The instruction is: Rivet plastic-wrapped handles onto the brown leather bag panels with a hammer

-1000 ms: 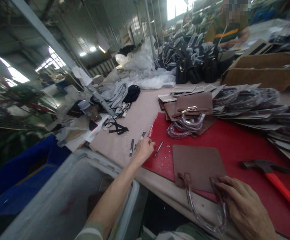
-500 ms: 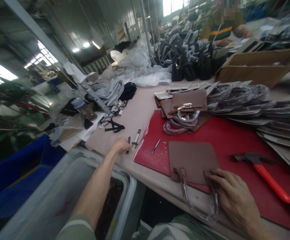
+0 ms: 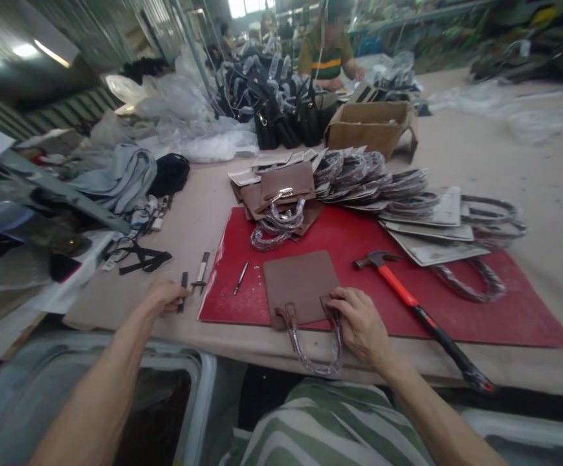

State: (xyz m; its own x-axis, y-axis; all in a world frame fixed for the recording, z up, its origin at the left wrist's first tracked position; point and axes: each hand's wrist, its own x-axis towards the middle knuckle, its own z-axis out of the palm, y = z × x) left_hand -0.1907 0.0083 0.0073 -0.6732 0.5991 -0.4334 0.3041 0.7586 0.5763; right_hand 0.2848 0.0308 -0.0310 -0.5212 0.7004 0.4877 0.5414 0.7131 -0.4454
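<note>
A brown bag panel (image 3: 303, 278) lies on the red mat (image 3: 233, 310), its plastic-wrapped handle (image 3: 310, 369) hanging toward me. My right hand (image 3: 362, 323) pinches the handle's right-hand tab against the panel's lower corner. Left of the mat, my left hand (image 3: 165, 296) has its fingertips closed over the middle of a narrow dark strip (image 3: 184, 279) lying on the table. Just beside it is a slim tool with a crosspiece (image 3: 201, 275). A metal pen-like tool (image 3: 241, 278) rests on the mat, with tiny white bits nearby.
A claw hammer (image 3: 398, 285) with a red-and-black handle lies right of the panel. Behind are stacked brown panels (image 3: 288, 181) with wrapped handles, a cardboard box (image 3: 369, 129) and black bags (image 3: 281, 126). Another person (image 3: 330, 58) works beyond. A grey bin (image 3: 204, 388) stands below the table edge.
The view has swung to the right, so everything sits further left in it. My left hand stays at the dark strip and my right hand stays on the handle tab.
</note>
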